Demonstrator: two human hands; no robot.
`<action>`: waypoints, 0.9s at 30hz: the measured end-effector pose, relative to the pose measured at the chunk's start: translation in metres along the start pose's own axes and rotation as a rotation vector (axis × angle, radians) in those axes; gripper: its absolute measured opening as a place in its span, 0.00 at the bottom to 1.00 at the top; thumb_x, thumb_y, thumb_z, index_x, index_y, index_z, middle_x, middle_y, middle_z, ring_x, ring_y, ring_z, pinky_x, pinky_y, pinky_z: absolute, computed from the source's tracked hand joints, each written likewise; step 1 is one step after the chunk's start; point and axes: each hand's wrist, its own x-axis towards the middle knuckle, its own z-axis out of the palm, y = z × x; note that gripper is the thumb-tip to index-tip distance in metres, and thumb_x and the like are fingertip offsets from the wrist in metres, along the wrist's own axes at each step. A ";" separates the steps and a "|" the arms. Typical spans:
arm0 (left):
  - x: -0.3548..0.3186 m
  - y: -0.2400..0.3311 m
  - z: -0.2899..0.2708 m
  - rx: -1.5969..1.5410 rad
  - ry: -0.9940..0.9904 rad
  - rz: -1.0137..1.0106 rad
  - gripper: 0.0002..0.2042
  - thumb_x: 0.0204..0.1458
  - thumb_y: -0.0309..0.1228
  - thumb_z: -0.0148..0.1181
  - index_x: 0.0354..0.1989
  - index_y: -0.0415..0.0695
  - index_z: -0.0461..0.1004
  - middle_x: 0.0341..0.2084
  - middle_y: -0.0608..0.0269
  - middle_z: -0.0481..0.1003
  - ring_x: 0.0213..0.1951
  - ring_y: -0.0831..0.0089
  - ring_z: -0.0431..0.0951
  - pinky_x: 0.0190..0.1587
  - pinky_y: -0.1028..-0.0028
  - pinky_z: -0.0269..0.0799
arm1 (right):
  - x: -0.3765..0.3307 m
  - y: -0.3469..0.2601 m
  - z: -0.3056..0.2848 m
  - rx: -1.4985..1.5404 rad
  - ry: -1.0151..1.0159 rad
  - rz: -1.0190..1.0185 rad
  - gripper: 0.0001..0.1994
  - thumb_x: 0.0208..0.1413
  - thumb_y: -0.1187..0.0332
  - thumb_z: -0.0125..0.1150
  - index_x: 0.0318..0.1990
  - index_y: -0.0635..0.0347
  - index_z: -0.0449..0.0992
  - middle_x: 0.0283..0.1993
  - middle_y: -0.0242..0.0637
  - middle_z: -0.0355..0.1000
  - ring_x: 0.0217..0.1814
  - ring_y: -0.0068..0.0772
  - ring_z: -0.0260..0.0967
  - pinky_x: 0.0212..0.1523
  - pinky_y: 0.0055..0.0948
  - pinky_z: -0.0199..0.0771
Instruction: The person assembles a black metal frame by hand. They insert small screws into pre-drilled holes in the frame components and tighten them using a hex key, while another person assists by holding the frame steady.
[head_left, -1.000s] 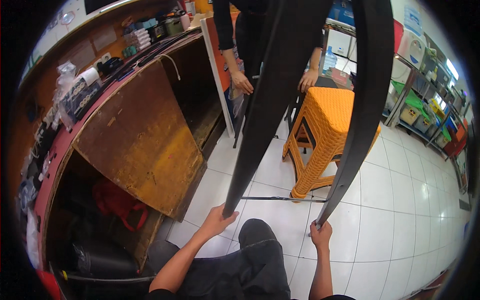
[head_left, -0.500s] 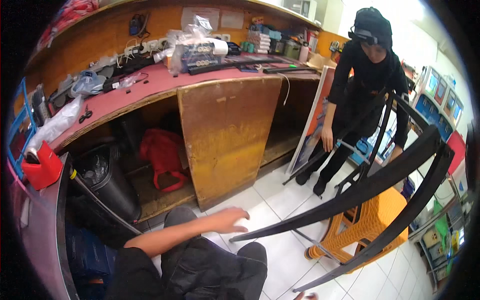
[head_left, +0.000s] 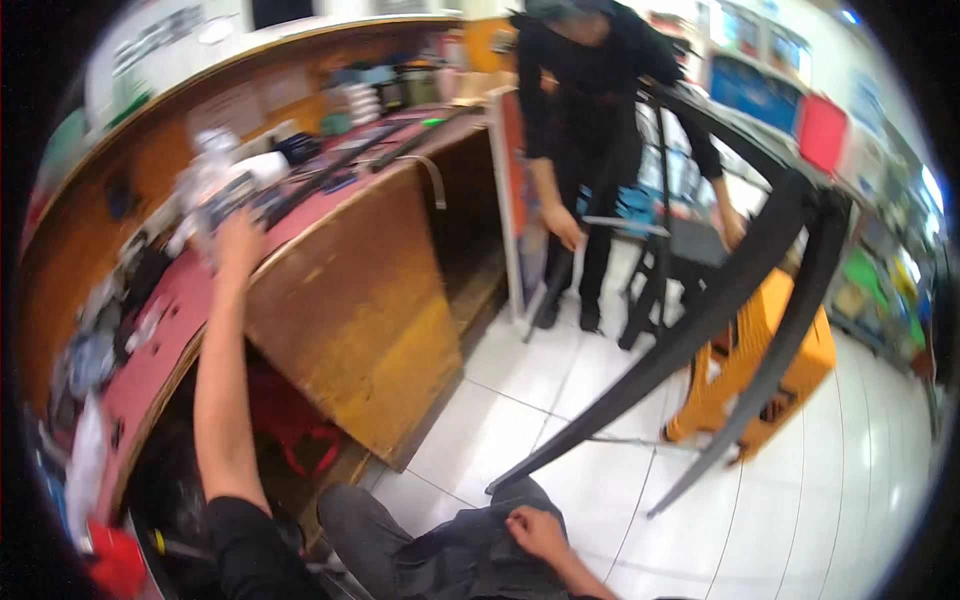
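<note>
My left hand [head_left: 240, 238] is stretched up onto the red-topped counter [head_left: 170, 320], among blurred clutter; whether it grips anything cannot be told. My right hand [head_left: 533, 530] rests with curled fingers on my knee in dark trousers [head_left: 440, 550]. Two long black curved strips [head_left: 700, 330] arc from the upper right down to the white tiled floor. The lower end of one lies just left of my right hand, apart from it.
A person in black [head_left: 590, 130] stands at the back, hands on a dark stool frame [head_left: 660, 240]. An orange plastic stool [head_left: 760, 390] stands behind the strips. A brown wooden panel [head_left: 350, 320] fronts the counter, with a red bag [head_left: 290, 420] in the opening underneath.
My left arm has risen from my knee to the counter top. My right hand has let go of the black strip and come down onto my knee. The view swung left, then back.
</note>
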 end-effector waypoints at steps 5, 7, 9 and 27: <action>0.015 -0.017 0.018 -0.059 -0.265 -0.003 0.26 0.59 0.45 0.63 0.54 0.33 0.75 0.44 0.32 0.80 0.51 0.39 0.80 0.55 0.50 0.75 | -0.035 0.067 -0.021 -0.243 0.118 0.220 0.12 0.59 0.58 0.60 0.42 0.54 0.82 0.37 0.47 0.81 0.42 0.55 0.80 0.45 0.51 0.79; 0.018 -0.017 0.018 -0.034 -0.267 0.027 0.23 0.63 0.43 0.58 0.52 0.32 0.74 0.45 0.32 0.79 0.50 0.36 0.79 0.54 0.48 0.74 | -0.058 0.085 -0.028 -0.268 0.171 0.289 0.12 0.59 0.58 0.60 0.40 0.54 0.82 0.35 0.47 0.81 0.40 0.56 0.80 0.44 0.51 0.79; 0.017 -0.016 0.017 -0.021 -0.170 0.053 0.21 0.65 0.42 0.55 0.50 0.32 0.72 0.45 0.32 0.77 0.49 0.34 0.79 0.52 0.47 0.75 | -0.080 0.096 -0.030 -0.244 0.246 0.336 0.11 0.58 0.60 0.61 0.39 0.56 0.82 0.32 0.47 0.80 0.37 0.56 0.80 0.42 0.51 0.79; -0.077 0.030 -0.115 0.102 -0.210 -0.075 0.22 0.68 0.45 0.51 0.43 0.35 0.79 0.42 0.36 0.81 0.46 0.41 0.83 0.51 0.48 0.77 | -0.068 0.059 -0.052 -0.141 0.320 0.095 0.12 0.59 0.60 0.64 0.40 0.60 0.82 0.37 0.49 0.82 0.40 0.54 0.80 0.43 0.46 0.79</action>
